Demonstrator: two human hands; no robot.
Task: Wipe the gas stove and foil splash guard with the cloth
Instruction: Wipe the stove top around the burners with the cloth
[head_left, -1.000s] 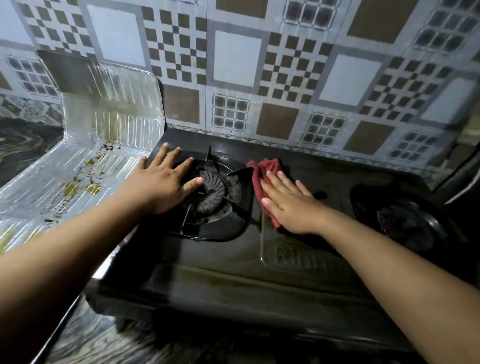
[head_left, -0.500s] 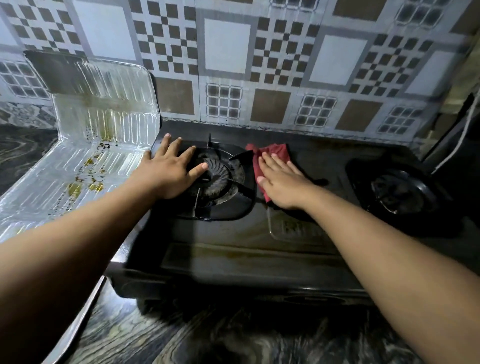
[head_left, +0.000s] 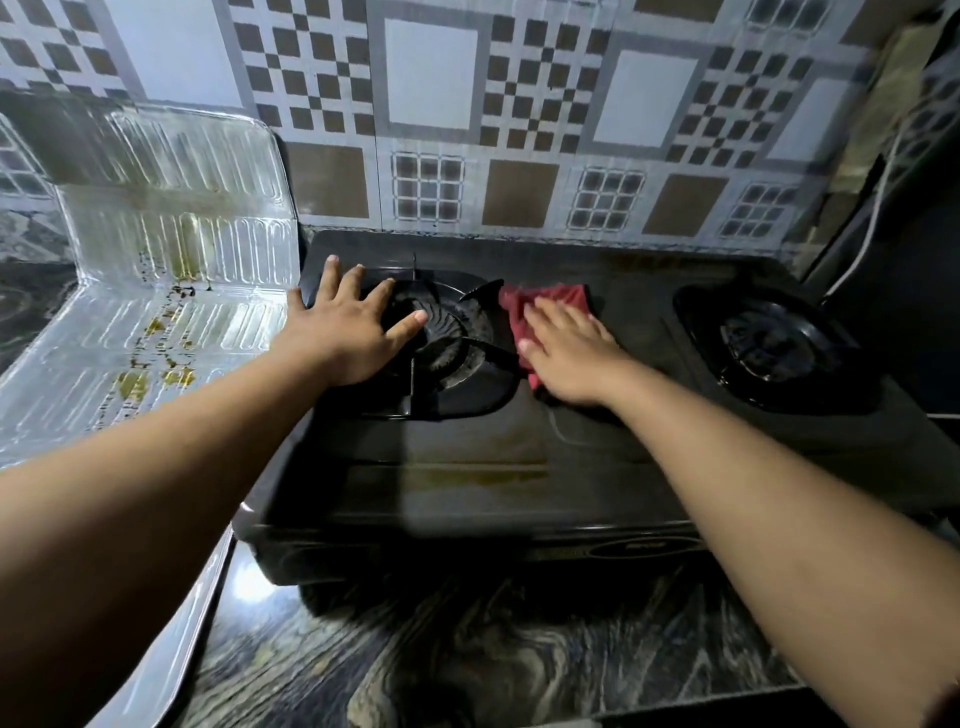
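Since the frame half a second back, my right hand (head_left: 569, 353) had slid the cloth (head_left: 540, 306) a little further toward the wall; more red showed beyond my fingertips than before. My left hand (head_left: 345, 332) had kept its place on the left burner (head_left: 452, 332).

Right hand: flat, palm down, fingers extended and close together, pressing on the cloth rather than gripping it. The cloth lay under the palm and fingers on the stove (head_left: 467, 452) top, between the two burners. Red edges stuck out ahead of the fingertips and along the thumb side, just beside the left burner's pan support.

Left hand: open, fingers spread, palm down. It rested on the near-left part of the left burner, thumb pointing across the burner ring toward my right hand. It held nothing.

Right burner (head_left: 774, 345) sat well apart from my right hand, on its outer side, untouched.

Splash guard (head_left: 171, 291) stood off the outer side of my left hand, just beside the stove's left edge. Its back panel leaned up against the tiled wall (head_left: 431, 83), and its lower panel lay flat under my left forearm. Yellow-brown drips and dark specks marked both panels.

A dull brownish streak ran across the stove top nearer me than both hands. The stove stood on a dark marbled counter (head_left: 467, 649).
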